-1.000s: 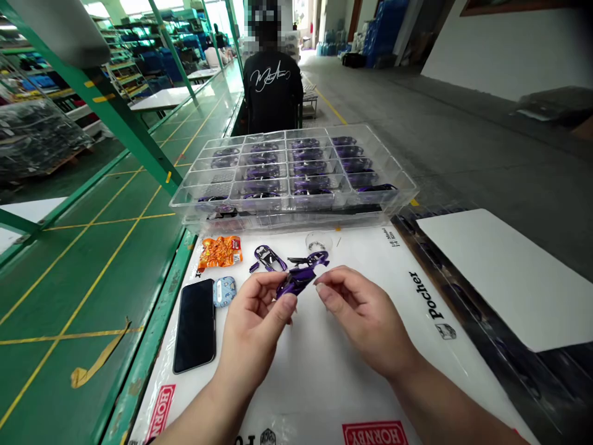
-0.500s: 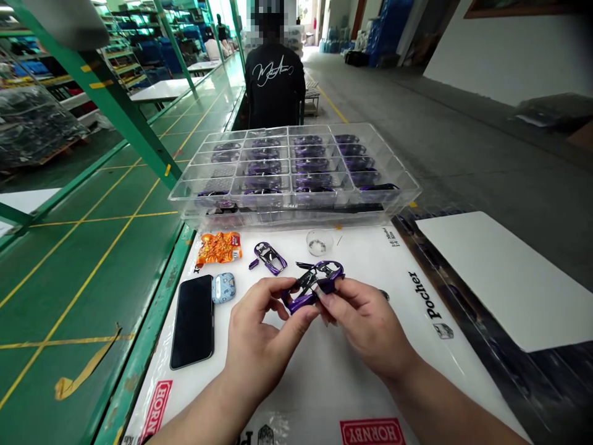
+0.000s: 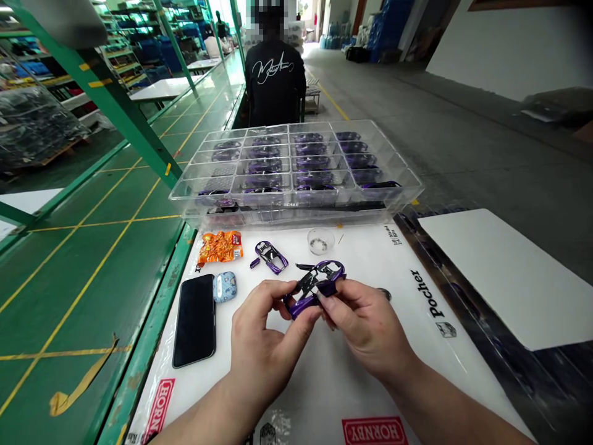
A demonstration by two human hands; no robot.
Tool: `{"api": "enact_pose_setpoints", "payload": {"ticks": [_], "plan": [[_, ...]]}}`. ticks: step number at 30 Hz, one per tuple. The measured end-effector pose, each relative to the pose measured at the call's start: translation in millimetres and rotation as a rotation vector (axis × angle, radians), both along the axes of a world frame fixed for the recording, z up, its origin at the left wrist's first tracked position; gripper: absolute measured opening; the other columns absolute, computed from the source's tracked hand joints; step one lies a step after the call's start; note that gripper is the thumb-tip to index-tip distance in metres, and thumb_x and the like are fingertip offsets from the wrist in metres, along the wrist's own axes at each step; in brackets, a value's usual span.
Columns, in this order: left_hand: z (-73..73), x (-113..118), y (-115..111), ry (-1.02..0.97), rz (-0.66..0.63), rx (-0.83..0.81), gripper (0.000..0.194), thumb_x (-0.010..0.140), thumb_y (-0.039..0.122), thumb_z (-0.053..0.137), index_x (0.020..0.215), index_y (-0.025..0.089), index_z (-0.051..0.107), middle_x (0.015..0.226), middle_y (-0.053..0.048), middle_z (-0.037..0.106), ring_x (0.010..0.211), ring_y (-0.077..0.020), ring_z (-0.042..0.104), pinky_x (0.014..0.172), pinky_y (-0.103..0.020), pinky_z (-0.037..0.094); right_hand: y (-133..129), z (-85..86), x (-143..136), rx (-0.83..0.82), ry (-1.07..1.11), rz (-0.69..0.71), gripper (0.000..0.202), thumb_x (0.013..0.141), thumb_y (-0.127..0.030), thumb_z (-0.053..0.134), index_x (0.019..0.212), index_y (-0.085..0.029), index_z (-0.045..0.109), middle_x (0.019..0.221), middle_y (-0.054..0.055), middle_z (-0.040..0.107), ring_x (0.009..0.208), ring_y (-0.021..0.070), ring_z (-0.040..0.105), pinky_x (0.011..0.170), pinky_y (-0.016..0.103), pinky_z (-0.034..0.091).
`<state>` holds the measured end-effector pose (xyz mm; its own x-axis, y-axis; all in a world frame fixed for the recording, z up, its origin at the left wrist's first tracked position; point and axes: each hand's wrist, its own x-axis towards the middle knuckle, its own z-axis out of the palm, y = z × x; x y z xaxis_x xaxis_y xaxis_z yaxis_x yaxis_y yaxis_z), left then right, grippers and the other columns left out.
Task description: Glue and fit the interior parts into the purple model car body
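Glossy car body (image 3: pixel 327 288); plastic tray (image 3: pixel 388 156)

Passable beside the right hand (image 3: pixel 373 321), toward the right edge of the table (image 3: pixel 393 262). Walled off at the far edge by a tray (image 3: pixel 393 167). Crowded at the left edge by phone (image 3: pixel 194 320), case (image 3: pixel 225 287) and packet (image 3: pixel 220 247); before the tray, by cup (image 3: pixel 328 244) and toy car (image 3: pixel 272 254).
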<state>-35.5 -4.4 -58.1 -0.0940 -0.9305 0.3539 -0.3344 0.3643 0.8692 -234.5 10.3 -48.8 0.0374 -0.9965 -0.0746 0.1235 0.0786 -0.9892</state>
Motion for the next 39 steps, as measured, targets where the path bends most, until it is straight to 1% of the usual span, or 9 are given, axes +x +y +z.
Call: {"api": "enact_pose_setpoints", "payload": {"ticks": [2,4,10,14,18,21,27,33,39], "plan": [[-1.1,0,0,0.004,0.001,-0.009,0.033,0.104,0.042,0.097,0.126,0.023,0.079,0.107,-0.005,0.086,0.092,-0.0208,0.083,0.081,-0.033,0.067,1,0.2,1,0.013,-0.008,0.009,0.039,0.11,-0.055,0.081,0.092,-0.02,0.08,0.086,0.005,0.074,0.08,0.0181,0.065,0.077,0.032,0.056],[-2.2,-1,0,0.012,-0.001,-0.009,0.033,0.104,0.041,0.097,0.126,0.024,0.08,0.107,-0.005,0.086,0.093,-0.0211,0.083,0.082,-0.033,0.067,1,0.5,1,0.029,-0.019,0.014,0.038,0.11,-0.056,0.081,0.097,-0.02,0.082,0.094,0.007,0.079,0.086,0.0207,0.069,0.082,0.035,0.058],[-4.7,1,1,0.024,0.008,0.034,0.034,0.105,0.043,0.096,0.128,0.025,0.08,0.112,-0.005,0.086,0.098,-0.0217,0.084,0.083,-0.033,0.065,0,0.1,6,0.002,-0.058,-0.006,0.043,0.111,-0.055,0.08,0.086,-0.02,0.074,0.074,0.0,0.062,0.069,0.0145,0.055,0.068,0.029,0.049],[-2.7,-1,2,-0.015,0.036,-0.041,0.034,0.104,0.041,0.097,0.127,0.024,0.078,0.107,-0.003,0.084,0.092,-0.0196,0.081,0.081,-0.031,0.065,0,-6.9,10,0.084,-0.196,0.014,0.046,0.111,-0.059,0.082,0.089,-0.019,0.074,0.075,0.0,0.063,0.071,0.0137,0.056,0.07,0.029,0.048],[1.3,-5,2,-0.044,0.041,-0.134,0.034,0.102,0.036,0.099,0.125,0.024,0.077,0.101,-0.001,0.082,0.084,-0.017,0.077,0.078,-0.03,0.063,2,-16.1,13,0.133,-0.296,0.02,0.043,0.112,-0.058,0.083,0.094,-0.02,0.077,0.076,0.0,0.064,0.074,0.014,0.056,0.073,0.029,0.047],[2.5,-6,3,-0.038,0.039,-0.143,0.033,0.102,0.033,0.098,0.125,0.024,0.076,0.102,-0.002,0.081,0.086,-0.0179,0.077,0.079,-0.03,0.064,3,-19.3,13,0.153,-0.328,0.031,0.04,0.112,-0.057,0.083,0.096,-0.021,0.079,0.079,0.001,0.065,0.076,0.015,0.056,0.076,0.031,0.047],[1.4,-5,3,-0.029,0.039,-0.136,0.033,0.102,0.032,0.098,0.126,0.024,0.076,0.101,-0.002,0.081,0.087,-0.0189,0.077,0.08,-0.032,0.064,1,-18.8,11,0.157,-0.354,0.04,0.036,0.111,-0.055,0.085,0.1,-0.02,0.081,0.081,0.001,0.067,0.072,0.0134,0.055,0.071,0.029,0.045],[2.0,-6,4,-0.017,0.049,-0.155,0.035,0.101,0.027,0.098,0.127,0.025,0.076,0.101,-0.002,0.08,0.087,-0.019,0.076,0.08,-0.032,0.064,2,-17.6,10,0.181,-0.358,0.042,0.038,0.109,-0.057,0.088,0.103,-0.02,0.082,0.081,0.001,0.068,0.073,0.0132,0.056,0.072,0.029,0.046],[3.4,-11,6,-0.004,0.063,-0.244,0.037,0.096,0.022,0.1,0.125,0.025,0.077,0.104,-0.005,0.082,0.087,-0.0223,0.079,0.08,-0.034,0.066,1,-8.4,12,0.255,-0.435,0.026,0.045,0.097,-0.061,0.098,0.095,-0.021,0.079,0.073,-0.001,0.056,0.067,0.0124,0.045,0.066,0.028,0.039]]}}
